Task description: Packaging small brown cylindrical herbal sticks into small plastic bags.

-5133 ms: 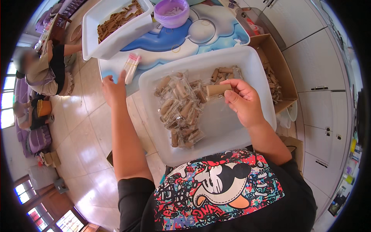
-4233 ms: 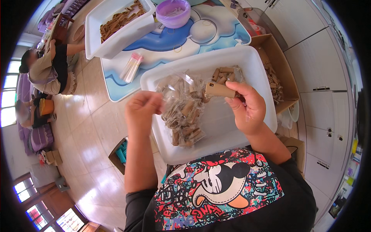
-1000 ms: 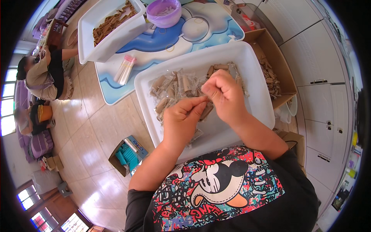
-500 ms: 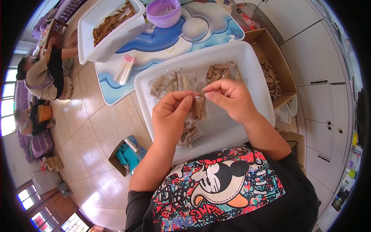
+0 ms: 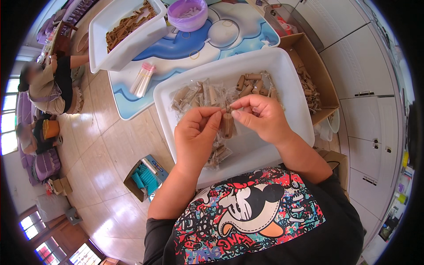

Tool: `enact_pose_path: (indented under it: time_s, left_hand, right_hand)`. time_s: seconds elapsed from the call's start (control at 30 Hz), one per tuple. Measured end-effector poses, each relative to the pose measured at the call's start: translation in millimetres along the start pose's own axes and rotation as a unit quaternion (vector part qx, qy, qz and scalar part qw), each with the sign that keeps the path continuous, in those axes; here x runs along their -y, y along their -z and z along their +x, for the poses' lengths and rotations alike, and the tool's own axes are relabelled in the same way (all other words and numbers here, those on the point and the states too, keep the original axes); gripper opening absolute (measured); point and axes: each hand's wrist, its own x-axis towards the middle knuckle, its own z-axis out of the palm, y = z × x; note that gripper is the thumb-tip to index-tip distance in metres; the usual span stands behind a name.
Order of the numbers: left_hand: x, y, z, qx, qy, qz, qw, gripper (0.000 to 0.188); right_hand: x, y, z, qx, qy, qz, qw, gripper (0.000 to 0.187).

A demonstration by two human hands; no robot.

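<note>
Over a white plastic tub [image 5: 265, 152], my left hand [image 5: 194, 130] and my right hand [image 5: 263, 115] meet, thumbs and index fingers pinched. Between them hangs a small clear plastic bag [image 5: 228, 126] with a brown cylindrical piece inside, gripped along its top edge by both hands. Fingers partly hide that edge. Left of and below the hands, the tub holds a heap of filled clear bags [image 5: 185, 98]. Beyond my right hand lie loose brown cylinders [image 5: 252, 77] with thin cords or chains, whose detail is too small to make out.
A cardboard box [image 5: 324, 62] of brown pieces stands right of the tub. On the blue-and-white table [image 5: 212, 48] are a white bin [image 5: 99, 57], a purple-lined bowl [image 5: 190, 22] and a bundle of clear bags [image 5: 142, 81]. A box of turquoise items [image 5: 143, 176] sits lower left. Two people are farther left.
My right hand has shifted slightly left and down, closing the gap between the fingertips. The bagged cylinder has turned and hangs a little farther right.
</note>
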Motion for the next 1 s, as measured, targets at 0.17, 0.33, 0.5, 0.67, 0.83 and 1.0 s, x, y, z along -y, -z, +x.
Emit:
enact_pose_path:
  time_s: [0.17, 0.33, 0.5, 0.67, 0.83, 1.0]
  left_hand:
    - [3, 2, 1, 0.002, -0.003, -0.003, 1.000, 0.010]
    - [2, 5, 0, 0.010, 0.003, -0.024, 1.000, 0.011]
    - [3, 5, 0, 0.008, 0.010, -0.036, 0.999, 0.012]
    - [0, 4, 0, -0.008, 0.029, -0.092, 0.995, 0.011]
    - [9, 14, 1, 0.024, 0.020, -0.061, 0.998, 0.014]
    - [4, 18, -5, 0.040, -0.039, 0.062, 0.997, 0.014]
  right_hand:
    - [-4, -1, 2, -0.009, 0.001, 0.012, 1.000, 0.014]
    - [-5, -1, 0, -0.021, 0.012, -0.008, 1.000, 0.012]
    - [-13, -3, 2, -0.049, 0.045, 0.021, 0.998, 0.011]
    - [-9, -3, 3, -0.041, 0.001, 0.063, 0.997, 0.010]
    - [-9, -2, 3, -0.025, -0.075, 0.140, 0.987, 0.016]
    - [-9, 1, 6, 0.017, -0.050, 0.108, 0.993, 0.042]
